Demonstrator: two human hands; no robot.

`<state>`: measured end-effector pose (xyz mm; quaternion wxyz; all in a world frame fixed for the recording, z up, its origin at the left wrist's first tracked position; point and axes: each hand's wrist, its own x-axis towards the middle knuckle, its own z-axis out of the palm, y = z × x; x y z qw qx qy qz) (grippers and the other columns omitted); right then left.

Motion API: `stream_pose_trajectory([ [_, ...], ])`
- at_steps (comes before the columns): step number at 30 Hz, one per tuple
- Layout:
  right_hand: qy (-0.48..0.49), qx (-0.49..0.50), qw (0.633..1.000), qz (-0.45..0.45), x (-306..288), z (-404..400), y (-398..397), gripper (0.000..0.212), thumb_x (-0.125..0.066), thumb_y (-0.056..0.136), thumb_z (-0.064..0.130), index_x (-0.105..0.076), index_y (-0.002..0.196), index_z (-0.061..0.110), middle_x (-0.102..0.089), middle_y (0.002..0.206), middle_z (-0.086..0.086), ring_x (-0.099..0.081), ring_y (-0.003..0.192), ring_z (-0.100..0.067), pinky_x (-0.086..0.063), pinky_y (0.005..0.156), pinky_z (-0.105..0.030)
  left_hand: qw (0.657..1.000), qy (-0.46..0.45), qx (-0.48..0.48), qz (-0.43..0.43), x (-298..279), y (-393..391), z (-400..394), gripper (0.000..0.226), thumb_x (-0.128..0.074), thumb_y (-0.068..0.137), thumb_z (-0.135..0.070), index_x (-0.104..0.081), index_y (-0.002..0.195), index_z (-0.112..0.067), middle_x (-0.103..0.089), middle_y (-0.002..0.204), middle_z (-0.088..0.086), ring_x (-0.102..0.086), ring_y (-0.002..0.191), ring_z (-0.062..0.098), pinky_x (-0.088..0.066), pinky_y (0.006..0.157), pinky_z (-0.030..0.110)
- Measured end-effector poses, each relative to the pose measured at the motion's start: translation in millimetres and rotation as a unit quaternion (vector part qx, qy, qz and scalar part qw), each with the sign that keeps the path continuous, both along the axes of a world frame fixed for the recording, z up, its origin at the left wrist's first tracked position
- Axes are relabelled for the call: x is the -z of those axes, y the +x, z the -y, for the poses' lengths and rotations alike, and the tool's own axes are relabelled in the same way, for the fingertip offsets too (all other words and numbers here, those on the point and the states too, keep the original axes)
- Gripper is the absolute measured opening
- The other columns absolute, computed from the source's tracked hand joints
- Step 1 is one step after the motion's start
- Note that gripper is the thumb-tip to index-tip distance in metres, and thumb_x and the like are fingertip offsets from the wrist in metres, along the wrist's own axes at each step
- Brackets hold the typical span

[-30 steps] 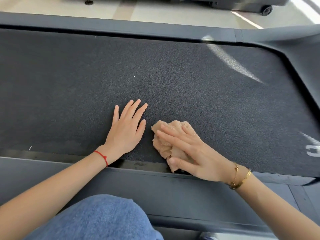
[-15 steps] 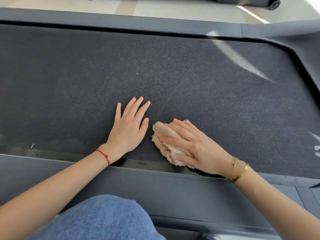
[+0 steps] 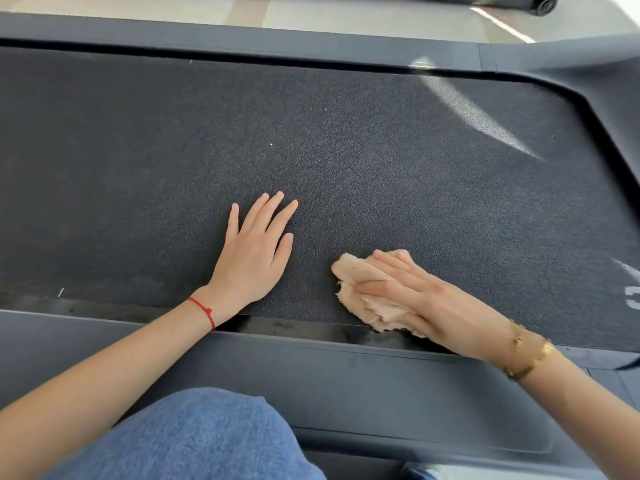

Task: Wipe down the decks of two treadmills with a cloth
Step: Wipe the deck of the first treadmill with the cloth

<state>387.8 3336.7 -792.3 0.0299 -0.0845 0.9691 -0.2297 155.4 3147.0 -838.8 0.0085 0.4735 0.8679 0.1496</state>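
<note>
Here, the left hand [image 3: 254,258] is laid flat on the dark treadmill belt [image 3: 346,133], its grip apart with straight, slightly spread fingers and nothing held; a red string [image 3: 202,311] is worn at its wrist. Just to its right, apart from it, a crumpled beige cloth [image 3: 360,292] is pressed onto the belt at the near edge, overlapping the glossy black strip [image 3: 138,311]. The cloth is covered by the right hand [image 3: 426,299], whose grip is apart, fingers straight upon it. A gold bracelet [image 3: 530,355] is seen on that wrist. A denim-clad knee [image 3: 207,438] is seen below.
</note>
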Motion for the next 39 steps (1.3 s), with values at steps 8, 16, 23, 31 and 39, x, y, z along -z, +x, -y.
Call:
stream_pose_trajectory([
  [8, 0.095, -0.032, 0.995, -0.026, 8, 35, -40, 0.055, -0.029, 0.102, 0.043, -0.035, 0.149, 0.016, -0.017, 0.161, -0.003, 0.000, 0.151, -0.029, -0.004, 0.122, -0.048, 1.000, -0.006, -0.008, -0.007, 0, 2, -3, 0.052, -0.031, 0.104, -0.031, -0.025, 0.155, -0.023, -0.019, 0.163, -0.001, -0.010, 0.152, 0.019, -0.006, 0.121, 0.057],
  [16, 0.063, 0.023, 0.997, -0.036, 16, 43, -36, 0.054, -0.040, 0.100, 0.042, -0.038, 0.146, 0.013, -0.020, 0.160, -0.005, -0.006, 0.151, -0.025, -0.010, 0.122, -0.045, 1.000, 0.009, -0.001, 0.007, 0, 0, 0, 0.053, -0.021, 0.103, -0.034, -0.027, 0.155, -0.025, -0.021, 0.163, -0.002, -0.012, 0.152, 0.018, -0.005, 0.122, 0.054],
  [23, 0.060, 0.174, 0.980, -0.071, 10, 21, -12, 0.046, -0.043, 0.102, 0.033, -0.041, 0.143, 0.011, -0.032, 0.154, -0.006, -0.014, 0.147, -0.025, -0.006, 0.122, -0.039, 1.000, 0.004, -0.010, -0.007, 1, 4, -2, 0.051, -0.032, 0.105, -0.029, -0.026, 0.155, -0.023, -0.021, 0.163, 0.000, -0.011, 0.152, 0.020, -0.006, 0.121, 0.056],
  [31, 0.067, 0.230, 0.969, -0.061, 24, 7, -42, 0.052, -0.049, 0.100, 0.028, -0.030, 0.149, 0.021, -0.021, 0.160, 0.000, -0.009, 0.150, -0.027, -0.004, 0.122, -0.039, 1.000, -0.007, -0.009, -0.001, -2, 4, -1, 0.052, -0.031, 0.105, -0.030, -0.023, 0.156, -0.024, -0.018, 0.164, -0.002, -0.009, 0.152, 0.018, -0.004, 0.122, 0.054],
  [39, 0.029, 0.229, 0.969, -0.085, 6, 13, -54, 0.043, -0.046, 0.098, 0.023, -0.041, 0.140, 0.013, -0.046, 0.136, -0.008, -0.037, 0.125, -0.033, -0.018, 0.114, -0.036, 1.000, -0.010, -0.011, -0.007, -2, 5, -3, 0.052, -0.029, 0.105, -0.031, -0.023, 0.156, -0.024, -0.018, 0.164, -0.002, -0.009, 0.152, 0.018, -0.005, 0.122, 0.054],
])
